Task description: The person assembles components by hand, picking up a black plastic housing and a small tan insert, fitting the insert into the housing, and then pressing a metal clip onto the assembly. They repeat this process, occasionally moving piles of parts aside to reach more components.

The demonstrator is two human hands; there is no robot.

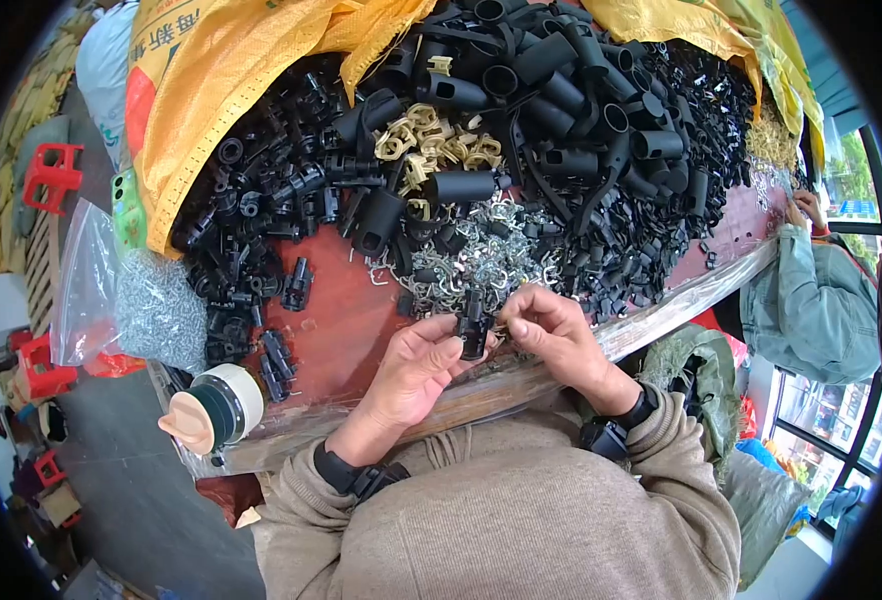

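My left hand point(409, 378) grips a small black cylindrical plastic part point(475, 330) upright between thumb and fingers, just above the table's near edge. From the other side my right hand point(559, 345) pinches in close to that part. Whatever lies between its fingertips is too small and too hidden to name. Just beyond both hands is a heap of bent silvery metal clips point(491, 245). Small black plastic pieces point(611, 260) spread to its right. A few finished-looking black cylindrical parts point(277, 362) lie on the red tabletop point(346, 310) to the left.
Black tubes point(561, 100) and cream plastic pieces point(421, 145) are piled farther back, under yellow woven sacks point(246, 65). Along the left edge stand a bag of screws point(161, 310) and a lidded cup point(223, 408). A co-worker's sleeve point(811, 290) shows at right.
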